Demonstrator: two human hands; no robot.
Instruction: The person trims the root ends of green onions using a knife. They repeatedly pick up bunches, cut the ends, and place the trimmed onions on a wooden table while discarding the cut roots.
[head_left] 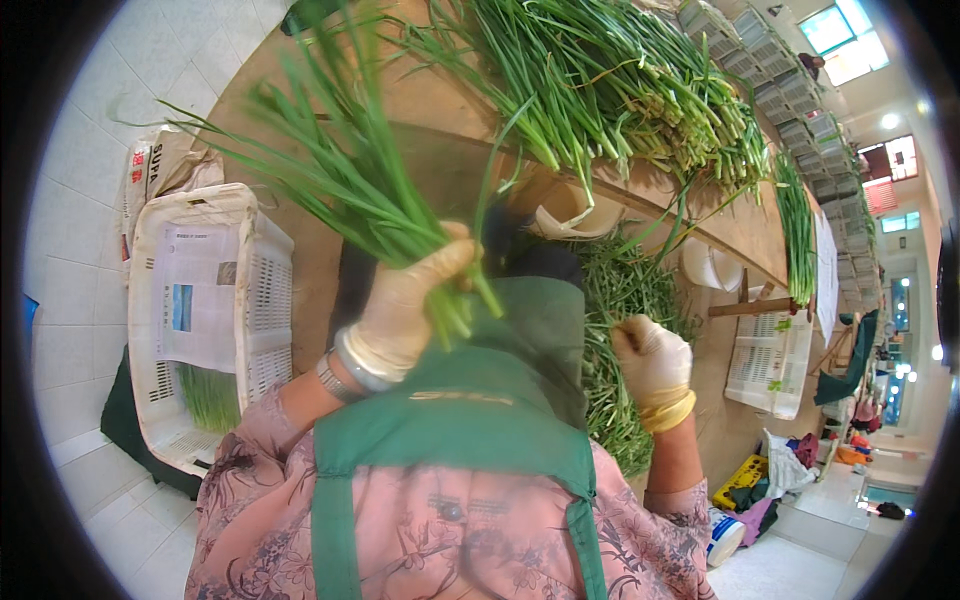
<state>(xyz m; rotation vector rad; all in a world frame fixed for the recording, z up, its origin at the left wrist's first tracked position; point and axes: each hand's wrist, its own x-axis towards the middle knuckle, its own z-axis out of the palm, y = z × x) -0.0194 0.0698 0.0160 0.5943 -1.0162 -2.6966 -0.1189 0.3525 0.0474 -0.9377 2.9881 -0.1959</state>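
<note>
My gloved left hand (398,305) is wrapped round a bunch of Chinese chives (370,195), near its pale cut ends. The long green leaves fan away toward the upper left and are blurred by motion. On the other side of my green apron (460,390), my gloved right hand (655,370) is closed in a fist; what lies inside it, if anything, is hidden. Below and beside that fist spreads a heap of loose green leaves (612,405). A large pile of chives (600,85) rests on the wooden table (715,222) in front of me, root ends toward me.
A white plastic crate (270,285) with a printed sheet and some chives stands at my left. Pale round containers (575,212) sit under the table's near edge. Another white crate (770,370) is at the right. A smaller chive bundle (795,235) lies toward the table's right end.
</note>
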